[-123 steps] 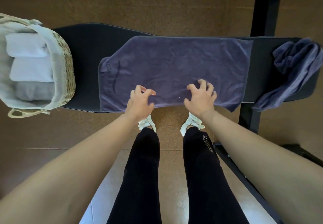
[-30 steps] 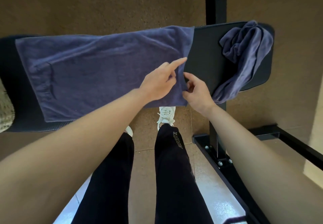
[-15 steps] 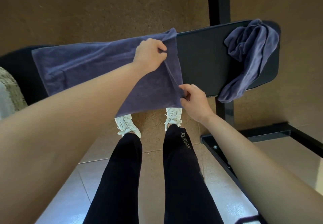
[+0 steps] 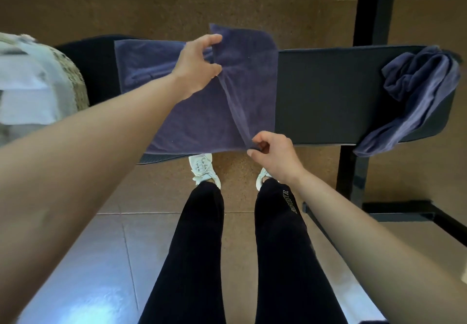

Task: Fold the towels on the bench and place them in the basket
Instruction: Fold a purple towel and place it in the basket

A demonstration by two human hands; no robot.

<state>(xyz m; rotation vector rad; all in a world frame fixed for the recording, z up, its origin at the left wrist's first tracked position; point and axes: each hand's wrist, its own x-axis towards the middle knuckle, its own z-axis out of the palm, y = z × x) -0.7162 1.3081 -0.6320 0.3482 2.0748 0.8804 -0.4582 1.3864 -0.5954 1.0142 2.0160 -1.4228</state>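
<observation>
Across the black bench (image 4: 328,96), your purple towel (image 4: 197,118) lies part folded, its right end lifted over leftward. Your left hand (image 4: 195,67) pinches the far corner at 12 o'clock; your right hand (image 4: 274,155) pinches the near corner. 1 crumpled towel (image 4: 419,96) sits at 3 o'clock, the wicker basket (image 4: 75,81) at 9 o'clock.

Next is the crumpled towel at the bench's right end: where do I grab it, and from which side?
Likely its tail, from the near side: that end hangs free over the bench edge, while the rest of the crumpled towel lies bunched on top.
</observation>
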